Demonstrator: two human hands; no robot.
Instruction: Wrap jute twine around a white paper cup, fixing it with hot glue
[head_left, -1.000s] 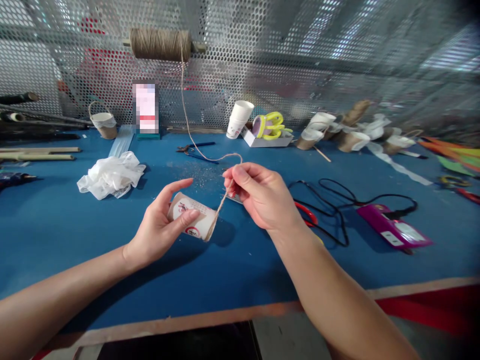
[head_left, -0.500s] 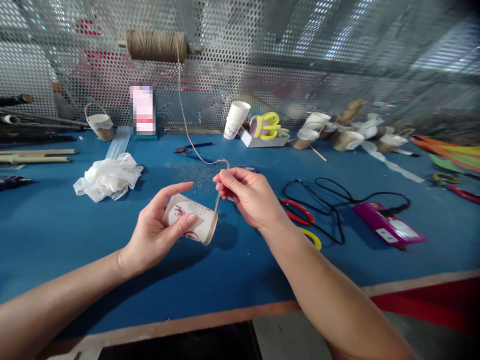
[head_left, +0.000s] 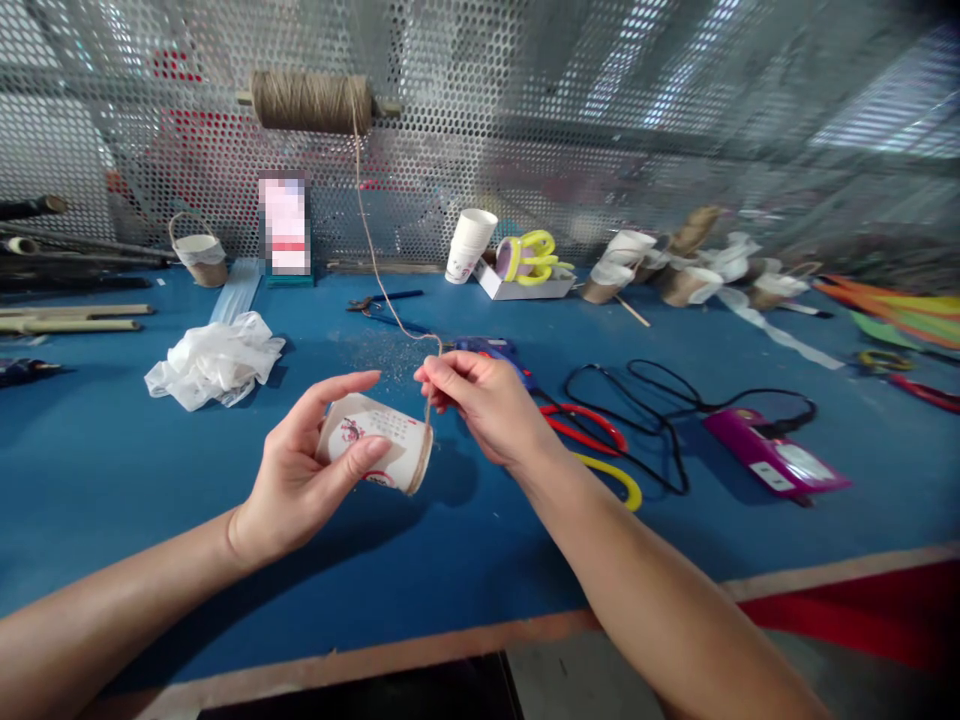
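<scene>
My left hand is closed around a white printed paper cup, tipped on its side above the table. Brown twine lies around the cup's base end, which faces right. Between thumb and fingers, my right hand pinches the twine just above that end. From there the strand runs up to a large twine spool on a rod at the mesh wall. Partly behind my right hand is a blue tool, perhaps a glue gun. Red-handled and yellow-handled tools lie beside my right forearm.
On the blue table lie a crumpled white plastic bag, pliers and a purple power box with black cord. Along the back stand stacked paper cups, a yellow tape dispenser or scissors bundle and several twine-wrapped cups.
My right hand has moved slightly left and down with the twine, uncovering more of the blue tool. My left hand still holds the cup, and the view has shifted a little.
</scene>
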